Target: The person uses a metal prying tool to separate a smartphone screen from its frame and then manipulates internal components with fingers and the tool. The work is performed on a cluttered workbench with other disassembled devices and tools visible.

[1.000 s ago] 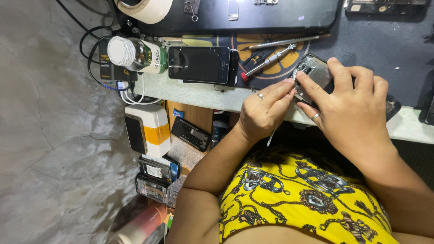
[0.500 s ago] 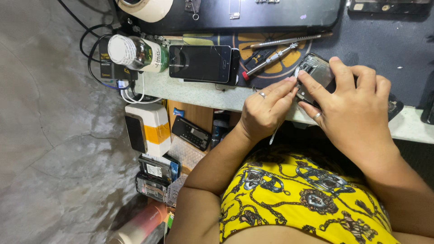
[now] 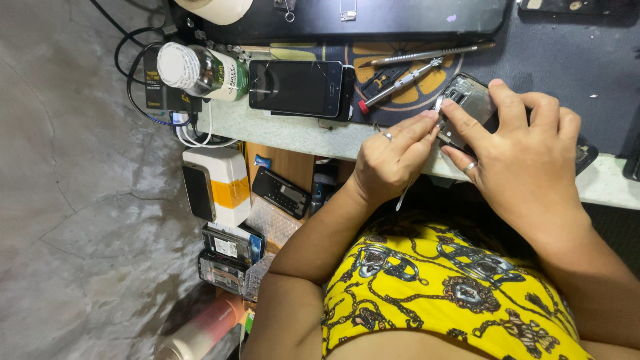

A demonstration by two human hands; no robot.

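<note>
My right hand (image 3: 527,157) grips an opened phone (image 3: 467,100) with its inner parts showing, tilted up off the dark work mat (image 3: 573,60). My left hand (image 3: 393,160) pinches a thin pale tool (image 3: 403,199). Its fingertips touch the phone's near edge, and the tool's tail sticks out below the palm. The tool's tip is hidden between the fingers and the phone. Both hands wear a ring.
A black-screened phone (image 3: 297,87) lies left of my hands, beside a bottle with a white cap (image 3: 200,70). A red-tipped screwdriver (image 3: 400,85) and metal tweezers (image 3: 433,53) lie above them. Below the bench edge (image 3: 300,137) sit a white box with orange tape (image 3: 223,183) and several phones (image 3: 283,193).
Both hands stay on the opened phone, with only slight finger shifts at its edge.
</note>
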